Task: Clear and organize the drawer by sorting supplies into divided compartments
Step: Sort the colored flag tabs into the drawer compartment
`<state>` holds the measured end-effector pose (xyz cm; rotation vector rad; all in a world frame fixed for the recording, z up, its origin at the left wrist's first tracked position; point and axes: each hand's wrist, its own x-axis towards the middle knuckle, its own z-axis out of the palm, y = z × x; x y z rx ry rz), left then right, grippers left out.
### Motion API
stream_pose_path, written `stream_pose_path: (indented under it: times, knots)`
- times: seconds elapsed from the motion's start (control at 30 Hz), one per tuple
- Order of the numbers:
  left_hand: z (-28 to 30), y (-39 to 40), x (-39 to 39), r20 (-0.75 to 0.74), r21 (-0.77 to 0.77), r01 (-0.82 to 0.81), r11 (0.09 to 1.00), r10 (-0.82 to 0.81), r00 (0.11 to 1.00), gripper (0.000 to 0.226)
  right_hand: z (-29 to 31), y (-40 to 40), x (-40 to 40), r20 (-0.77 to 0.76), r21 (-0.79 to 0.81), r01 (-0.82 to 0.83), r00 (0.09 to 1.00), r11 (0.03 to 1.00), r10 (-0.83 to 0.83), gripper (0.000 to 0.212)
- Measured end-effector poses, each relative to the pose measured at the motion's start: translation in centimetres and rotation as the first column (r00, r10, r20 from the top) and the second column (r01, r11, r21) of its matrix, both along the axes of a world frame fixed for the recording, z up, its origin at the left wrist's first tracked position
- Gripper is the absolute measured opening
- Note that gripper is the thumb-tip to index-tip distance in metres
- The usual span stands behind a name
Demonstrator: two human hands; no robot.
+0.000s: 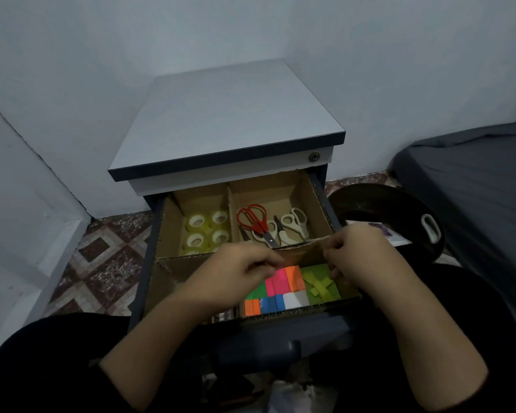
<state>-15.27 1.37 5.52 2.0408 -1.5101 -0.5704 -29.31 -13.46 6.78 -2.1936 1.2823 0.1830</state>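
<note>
The drawer stands pulled out with cardboard dividers inside. Several clear tape rolls fill the back left compartment. Red scissors and white scissors lie in the back right one. Coloured sticky-note pads and loose green strips sit in the front right compartment. My left hand hovers over the pads with fingers curled and fingertips at the pink and orange pad. My right hand is at the compartment's right wall, fingers curled near the green strips; what they pinch is hidden.
The cabinet top is bare and a keyhole sits under its edge. A black round bin with a white handle stands right of the drawer. A dark mattress lies further right. Patterned floor tiles show on the left.
</note>
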Motion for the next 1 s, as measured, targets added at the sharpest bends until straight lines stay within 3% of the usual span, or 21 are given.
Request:
stream_pose_path:
  times: [0.07,0.17,0.3,0.5,0.73,0.9,1.0]
  knots:
    - [-0.2,1.5,1.0,-0.143,-0.057,-0.158,0.986,0.149,0.979,0.023,-0.6,1.0,0.7,-0.170,-0.095,-0.109,0.981,0.989,0.092,0.016]
    - [-1.0,2.8,2.2,-0.455,-0.149,-0.419,0.896,0.314,0.833,0.024,-1.8,2.4,1.0,-0.225,-0.193,-0.219,0.959,0.956,0.175,0.016]
    - [-1.7,2.7,3.0,-0.596,-0.137,-0.531,0.836,0.359,0.719,0.022,-2.4,3.1,1.7,-0.274,-0.207,-0.222,0.948,0.953,0.161,0.022]
    - [-2.0,2.3,3.6,-0.632,-0.130,-0.521,0.843,0.335,0.699,0.021,-2.6,3.2,1.9,-0.305,-0.238,-0.235,0.939,0.942,0.157,0.024]
    - [-2.0,2.4,3.9,-0.655,-0.121,-0.528,0.841,0.332,0.679,0.019,-2.2,2.8,1.6,-0.262,-0.261,-0.236,0.951,0.936,0.167,0.011]
    - [-2.2,2.3,4.0,-0.652,-0.120,-0.510,0.852,0.320,0.687,0.018,-1.9,2.6,2.0,-0.011,0.096,-0.116,0.993,0.989,0.117,0.027]
    - [-2.3,2.3,4.1,-0.653,-0.119,-0.510,0.852,0.320,0.687,0.017,-2.6,3.3,2.3,0.024,0.139,-0.103,0.995,0.985,0.101,0.030]
